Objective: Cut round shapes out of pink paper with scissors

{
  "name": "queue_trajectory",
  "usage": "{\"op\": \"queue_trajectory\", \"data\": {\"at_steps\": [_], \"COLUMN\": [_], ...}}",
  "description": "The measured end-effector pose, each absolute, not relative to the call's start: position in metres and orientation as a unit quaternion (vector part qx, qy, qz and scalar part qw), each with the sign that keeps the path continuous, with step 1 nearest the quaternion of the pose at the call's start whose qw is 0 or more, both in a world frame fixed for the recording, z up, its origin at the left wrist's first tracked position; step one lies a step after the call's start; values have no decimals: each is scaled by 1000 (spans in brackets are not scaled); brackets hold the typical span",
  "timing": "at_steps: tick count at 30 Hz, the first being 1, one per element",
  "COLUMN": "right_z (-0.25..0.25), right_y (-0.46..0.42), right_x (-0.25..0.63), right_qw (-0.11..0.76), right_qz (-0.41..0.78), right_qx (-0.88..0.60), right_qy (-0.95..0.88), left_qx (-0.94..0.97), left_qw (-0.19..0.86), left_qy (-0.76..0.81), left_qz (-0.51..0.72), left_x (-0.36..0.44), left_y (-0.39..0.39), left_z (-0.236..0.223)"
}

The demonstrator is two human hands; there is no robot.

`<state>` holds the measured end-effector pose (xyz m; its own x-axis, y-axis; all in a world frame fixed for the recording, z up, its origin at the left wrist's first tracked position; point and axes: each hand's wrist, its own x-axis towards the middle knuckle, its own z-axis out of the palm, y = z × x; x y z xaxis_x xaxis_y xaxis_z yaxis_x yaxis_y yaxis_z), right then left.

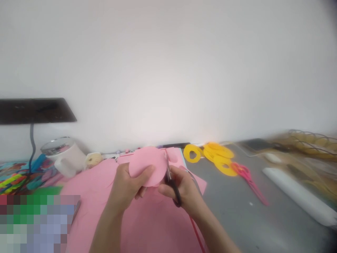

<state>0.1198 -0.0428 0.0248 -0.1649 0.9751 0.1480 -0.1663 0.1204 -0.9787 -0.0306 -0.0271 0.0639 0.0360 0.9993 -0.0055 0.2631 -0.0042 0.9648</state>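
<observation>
A round piece of pink paper [147, 162] is pinched in my left hand [131, 182], the thumb lying across its lower face. My right hand [181, 186] grips a pair of scissors with black handles [174, 189]. The scissor blades [167, 161] point upward at the right edge of the paper disc; whether they touch it I cannot tell. Below both hands spreads a large pink sheet [155, 225], with more pink paper pieces behind the disc.
Several yellow paper rings [193, 153] lie on the grey table [231, 211], beside pink scissors [250, 182]. A white roll [297, 193] stretches along the right. At left stand a white mug [67, 158] and a small cream-coloured object [94, 160], near colourful craft pieces [13, 179].
</observation>
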Motion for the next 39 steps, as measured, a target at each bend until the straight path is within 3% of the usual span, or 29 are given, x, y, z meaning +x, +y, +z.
{"op": "queue_trajectory", "data": {"at_steps": [39], "right_z": [23], "right_y": [-43], "right_x": [120], "right_qw": [499], "right_qz": [555], "right_qx": [-406], "right_qy": [-527], "left_qx": [581], "left_qw": [436], "left_qy": [549], "left_qz": [413], "left_x": [-36], "left_y": [-27], "left_z": [66]}}
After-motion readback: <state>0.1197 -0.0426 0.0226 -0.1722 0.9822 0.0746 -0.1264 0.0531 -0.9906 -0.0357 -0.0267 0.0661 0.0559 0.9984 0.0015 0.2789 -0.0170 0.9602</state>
